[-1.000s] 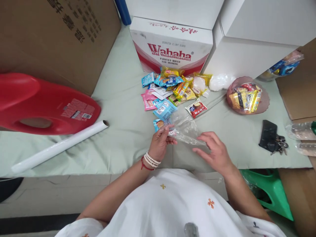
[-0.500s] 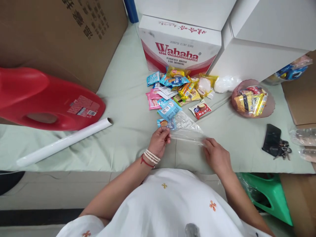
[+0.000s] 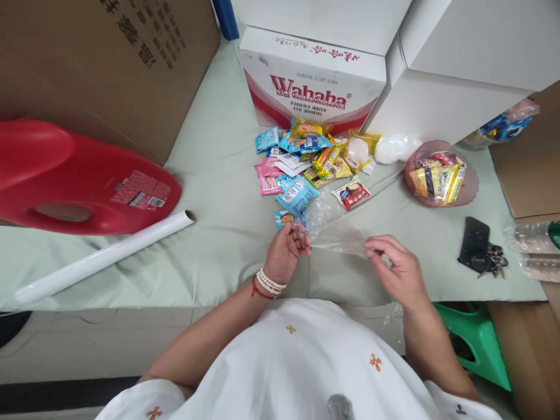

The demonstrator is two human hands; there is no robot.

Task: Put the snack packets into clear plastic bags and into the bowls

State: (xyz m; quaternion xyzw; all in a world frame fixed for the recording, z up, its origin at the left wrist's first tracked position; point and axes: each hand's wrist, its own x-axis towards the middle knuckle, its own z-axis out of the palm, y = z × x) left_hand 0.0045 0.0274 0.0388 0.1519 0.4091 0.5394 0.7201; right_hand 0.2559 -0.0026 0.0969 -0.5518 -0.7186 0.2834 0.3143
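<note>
So I've got the clear plastic bag [image 3: 339,236] stretched sideways in front of me. My left hand [image 3: 286,254] is pinching its left end and my right hand [image 3: 398,268] is pinching the right end. The snack pile [image 3: 306,160] sits just behind it, closer to my left.

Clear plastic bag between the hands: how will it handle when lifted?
Probably floppy: the clear plastic bag wrinkles and crumples between the left hand and right hand. Likely very light and slippery, since the film looks thin and glossy.
</note>
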